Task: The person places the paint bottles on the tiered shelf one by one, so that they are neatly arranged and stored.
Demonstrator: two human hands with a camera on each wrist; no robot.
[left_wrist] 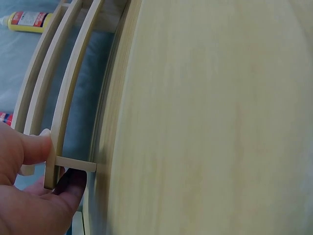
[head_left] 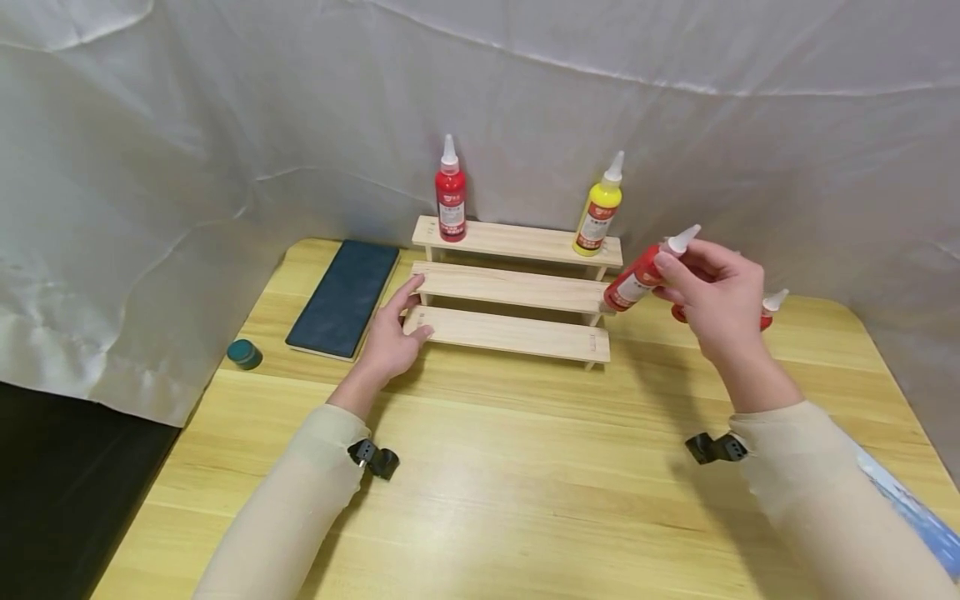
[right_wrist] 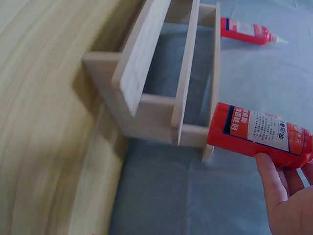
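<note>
In the head view, you are working at a light yellow wood-grain table (head_left: pixel 525 467), with a pale grey, glossy cloth (head_left: pixel 337 108) hanging in soft folds behind it and down its left side. On the table's left lie a dark blue rectangular notebook (head_left: pixel 341 296) and a small round teal jar (head_left: pixel 244 354); at the right edge, your sleeve partly covers a flat blue-and-white item (head_left: pixel 911 512). Near the back stands a three-tier rack of pale bare wood (head_left: pixel 510 287), its top board bearing an upright red plastic bottle with a white nozzle (head_left: pixel 452 208) at the left and a yellow plastic bottle with a white nozzle (head_left: pixel 597 217) at the right. Your right hand (head_left: pixel 723 296) pinches a second red plastic bottle (head_left: pixel 633 279) near its neck, tilted, white nozzle up and to the right, base by the right end of the middle board. Another red bottle (head_left: pixel 767 320) is mostly hidden behind that hand. Your left hand (head_left: pixel 393 337) grips the rack's left end. In the left wrist view, your thumb and fingers clasp the end of its front board. In the right wrist view, the held bottle looks glossy, its white label banded in red and dark blue with printed characters; you cannot tell whether its base touches the rack.
</note>
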